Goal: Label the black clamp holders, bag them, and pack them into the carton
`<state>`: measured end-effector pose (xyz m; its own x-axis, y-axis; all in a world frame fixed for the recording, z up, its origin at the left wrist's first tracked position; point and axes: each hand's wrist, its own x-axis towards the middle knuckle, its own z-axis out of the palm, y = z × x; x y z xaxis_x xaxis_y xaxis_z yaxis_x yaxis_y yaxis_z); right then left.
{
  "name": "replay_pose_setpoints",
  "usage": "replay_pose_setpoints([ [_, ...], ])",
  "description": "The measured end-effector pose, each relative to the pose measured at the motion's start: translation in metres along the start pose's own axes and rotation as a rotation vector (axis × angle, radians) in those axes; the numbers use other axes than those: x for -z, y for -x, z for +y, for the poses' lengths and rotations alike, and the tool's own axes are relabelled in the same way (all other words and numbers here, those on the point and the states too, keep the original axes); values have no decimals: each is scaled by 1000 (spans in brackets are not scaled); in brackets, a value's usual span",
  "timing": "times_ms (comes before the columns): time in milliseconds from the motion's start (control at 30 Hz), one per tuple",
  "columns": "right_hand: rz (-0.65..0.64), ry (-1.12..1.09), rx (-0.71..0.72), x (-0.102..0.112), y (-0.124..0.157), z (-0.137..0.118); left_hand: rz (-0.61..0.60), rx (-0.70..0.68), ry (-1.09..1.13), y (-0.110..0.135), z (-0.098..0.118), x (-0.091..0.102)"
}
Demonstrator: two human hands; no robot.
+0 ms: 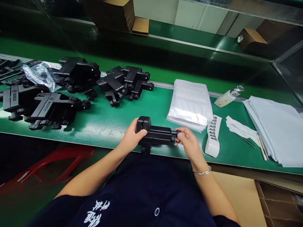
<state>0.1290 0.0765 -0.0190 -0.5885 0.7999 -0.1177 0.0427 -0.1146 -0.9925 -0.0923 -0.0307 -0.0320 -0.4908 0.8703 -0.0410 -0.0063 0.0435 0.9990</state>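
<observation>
A black plastic clamp-like bracket point(158, 135) is held level between my two hands, just over the front edge of the green bench. My left hand point(132, 135) wraps round its thick left end, thumb on top. At the other end my right hand point(187, 140) pinches a small black knob point(178, 132) that sticks out of the body. Similar black brackets lie in piles to the left, some marked BOSCH point(47, 108), with another pile point(126, 82) further back. The undersides of both hands' grips are hidden.
Clear plastic bags point(189, 101) lie stacked behind my right hand. Right of them are a label strip point(213, 138), a pump bottle point(228, 97), tweezers point(246, 140) and white sheets point(279, 129). A red stool point(61, 164) stands below left, a cardboard box point(236, 189) below right.
</observation>
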Motion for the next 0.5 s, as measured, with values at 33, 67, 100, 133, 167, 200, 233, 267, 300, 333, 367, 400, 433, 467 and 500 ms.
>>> replay_pose_setpoints([
  [33, 8, -35, 2, 1, -1, 0, 1, 16, 46, 0, 0, -2],
  [67, 25, -52, 13, 1, -1, 0, 3, 36, 93, 0, 0, -4],
  [100, 47, -48, 32, 2, 0, 1, 3, 58, 136, -1, 1, -6],
  [133, 65, -21, 50, 2, 2, 3, 3, 79, 171, -1, 1, -7],
  [167, 75, 20, 62, 2, 4, 5, 3, 96, 200, -1, 2, -9],
  [200, 82, 61, 64, 1, 5, 7, 2, 108, 221, -1, 3, -11],
  [233, 88, 85, 58, 0, 7, 10, 1, 118, 236, -1, 4, -13],
  [267, 96, 82, 48, -2, 8, 12, 4, 126, 245, -2, 5, -15],
  [300, 107, 53, 39, -4, 8, 14, 9, 136, 250, -3, 5, -17],
  [333, 116, 8, 32, -5, 7, 16, 16, 147, 252, -3, 5, -19],
  [367, 121, -41, 25, -5, 7, 17, 22, 157, 252, -4, 5, -21],
  [400, 118, -83, 15, -4, 6, 18, 23, 165, 249, -5, 4, -23],
  [433, 112, -114, 1, -3, 5, 19, 18, 169, 240, -6, 3, -24],
  [467, 113, -133, -12, -1, 4, 20, 7, 167, 224, -6, 2, -25],
  [500, 123, -136, -22, 1, 3, 22, -8, 157, 199, -7, 1, -26],
])
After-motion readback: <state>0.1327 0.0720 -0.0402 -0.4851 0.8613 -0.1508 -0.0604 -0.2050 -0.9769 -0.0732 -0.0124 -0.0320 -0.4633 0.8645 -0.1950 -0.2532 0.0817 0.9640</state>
